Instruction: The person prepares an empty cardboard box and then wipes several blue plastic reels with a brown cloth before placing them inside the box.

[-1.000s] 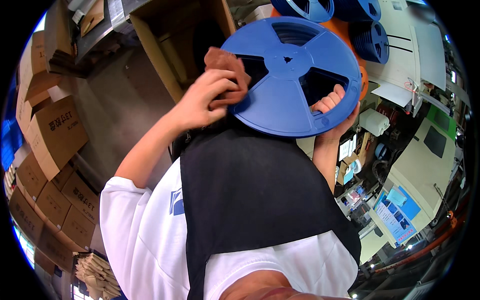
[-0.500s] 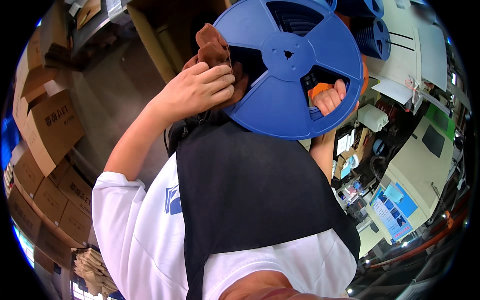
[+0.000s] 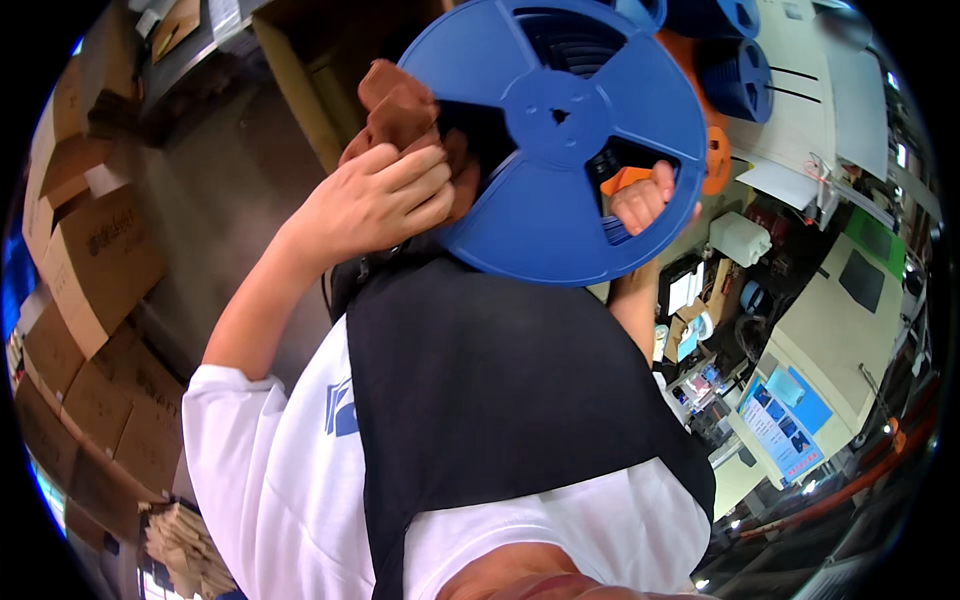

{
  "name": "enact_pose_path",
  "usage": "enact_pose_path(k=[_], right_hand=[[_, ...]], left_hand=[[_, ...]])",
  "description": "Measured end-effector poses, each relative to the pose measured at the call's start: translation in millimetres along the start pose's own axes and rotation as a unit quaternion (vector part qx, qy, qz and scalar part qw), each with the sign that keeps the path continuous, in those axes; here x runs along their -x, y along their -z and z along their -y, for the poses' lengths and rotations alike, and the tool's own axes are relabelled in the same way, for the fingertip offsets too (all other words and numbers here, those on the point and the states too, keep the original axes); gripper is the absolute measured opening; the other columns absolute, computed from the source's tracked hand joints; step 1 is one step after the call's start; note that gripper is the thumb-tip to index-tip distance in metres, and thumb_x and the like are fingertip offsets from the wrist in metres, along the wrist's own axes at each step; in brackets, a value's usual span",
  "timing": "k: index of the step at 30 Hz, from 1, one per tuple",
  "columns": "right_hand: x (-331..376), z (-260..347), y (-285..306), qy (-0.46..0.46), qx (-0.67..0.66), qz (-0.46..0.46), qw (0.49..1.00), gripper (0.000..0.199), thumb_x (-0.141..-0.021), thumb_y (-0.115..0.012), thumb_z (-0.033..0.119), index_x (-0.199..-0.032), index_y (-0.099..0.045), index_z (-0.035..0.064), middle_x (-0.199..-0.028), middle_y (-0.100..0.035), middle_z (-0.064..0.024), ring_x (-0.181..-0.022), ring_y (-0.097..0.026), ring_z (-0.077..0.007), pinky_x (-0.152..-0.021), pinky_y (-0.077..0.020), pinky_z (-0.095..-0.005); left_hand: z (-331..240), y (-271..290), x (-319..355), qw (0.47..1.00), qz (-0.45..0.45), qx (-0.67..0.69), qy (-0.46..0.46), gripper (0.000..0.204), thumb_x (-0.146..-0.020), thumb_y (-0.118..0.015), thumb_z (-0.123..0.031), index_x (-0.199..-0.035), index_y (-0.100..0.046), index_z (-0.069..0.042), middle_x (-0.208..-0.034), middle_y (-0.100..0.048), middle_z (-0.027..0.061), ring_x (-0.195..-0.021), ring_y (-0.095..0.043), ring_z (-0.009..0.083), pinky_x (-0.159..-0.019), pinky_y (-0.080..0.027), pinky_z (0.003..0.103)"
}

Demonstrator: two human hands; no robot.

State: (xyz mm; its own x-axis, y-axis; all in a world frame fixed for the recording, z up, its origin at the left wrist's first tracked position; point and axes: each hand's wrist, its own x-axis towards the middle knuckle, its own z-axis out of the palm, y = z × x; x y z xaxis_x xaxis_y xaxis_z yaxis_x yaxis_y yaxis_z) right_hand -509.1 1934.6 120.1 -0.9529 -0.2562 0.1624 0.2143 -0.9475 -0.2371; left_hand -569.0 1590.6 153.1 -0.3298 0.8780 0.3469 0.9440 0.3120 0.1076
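A large blue plastic reel [image 3: 530, 215] is held up in front of my chest, its flat face with hub and cut-out windows turned toward me. Layered blue edges show through the windows. My right hand [image 3: 643, 202] grips it at the right, fingers curled through one window; the thumb side is partly hidden. A crumpled brown cloth [image 3: 395, 105] is bunched in my left hand [image 3: 385, 200], closed around it at the reel's left rim. Part of the cloth lies against the rim, and the fingertips are partly hidden.
More blue reels [image 3: 735, 80] stand at the far right beside a pale table [image 3: 800, 130]. An orange part [image 3: 716, 160] shows behind the held reel. An open cardboard box [image 3: 300, 85] is at the far left, with stacked cartons [image 3: 105, 260] along the left side.
The reel has shifted slightly left and toward me, with my right hand still in its window. My left hand and the cloth have moved slightly left and nearer.
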Motion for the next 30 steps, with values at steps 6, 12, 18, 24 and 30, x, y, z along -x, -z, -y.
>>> enact_pose_path(k=[6,12,18,24,30], right_hand=[[-10,-8,-15,-0.03,0.092,0.001,0.995,0.037,-0.084,-0.062,0.037,-0.087,-0.042,0.0063,-0.053,-0.039,0.0013,-0.043,-0.039,-0.0108,-0.047,-0.0381,-0.0271],[-15,-7,-21,-0.029,0.119,-0.031,0.992,0.041,-0.085,-0.059,0.041,-0.093,-0.043,0.0041,-0.06,-0.044,-0.003,-0.052,-0.045,-0.0151,-0.052,-0.0411,-0.0301],[-24,-19,-19,0.044,0.233,-0.292,0.927,0.042,-0.087,-0.055,0.044,-0.1,-0.05,0.0039,-0.075,-0.054,-0.0064,-0.068,-0.052,-0.0197,-0.065,-0.0437,-0.0349],[-1,-7,-8,0.036,0.134,-0.261,0.955,0.031,-0.087,-0.054,0.036,-0.096,-0.051,0.0063,-0.065,-0.042,-0.0005,-0.06,-0.039,-0.0127,-0.065,-0.0379,-0.0304],[13,-9,-5,0.035,0.12,-0.277,0.953,0.029,-0.088,-0.052,0.032,-0.098,-0.05,0.0047,-0.066,-0.041,-0.0003,-0.06,-0.04,-0.0119,-0.065,-0.0374,-0.0284]], left_hand=[[-8,-24,19,0.996,0.071,0.044,0.019,0.03,-0.072,-0.058,-0.013,-0.101,-0.051,-0.01,-0.106,-0.055,0.0018,-0.107,-0.051,0.0182,-0.075,-0.044,0.029],[-10,-34,22,0.995,-0.003,0.08,0.067,0.034,-0.071,-0.059,-0.009,-0.105,-0.053,-0.006,-0.1,-0.056,0.0026,-0.102,-0.054,0.0221,-0.084,-0.049,0.031],[-2,-25,36,0.914,-0.101,0.298,0.257,0.03,-0.068,-0.062,0.006,-0.096,-0.059,-0.005,-0.089,-0.059,0.0087,-0.093,-0.058,0.0252,-0.075,-0.05,0.031],[7,-52,92,0.438,-0.276,0.714,0.472,0.023,-0.085,-0.06,-0.005,-0.107,-0.054,-0.001,-0.095,-0.061,0.0052,-0.089,-0.059,0.0153,-0.078,-0.048,0.027],[4,-81,131,0.282,-0.356,0.753,0.476,0.033,-0.081,-0.064,-0.008,-0.11,-0.052,0.0,-0.099,-0.061,0.0084,-0.093,-0.061,0.0192,-0.084,-0.052,0.035]])
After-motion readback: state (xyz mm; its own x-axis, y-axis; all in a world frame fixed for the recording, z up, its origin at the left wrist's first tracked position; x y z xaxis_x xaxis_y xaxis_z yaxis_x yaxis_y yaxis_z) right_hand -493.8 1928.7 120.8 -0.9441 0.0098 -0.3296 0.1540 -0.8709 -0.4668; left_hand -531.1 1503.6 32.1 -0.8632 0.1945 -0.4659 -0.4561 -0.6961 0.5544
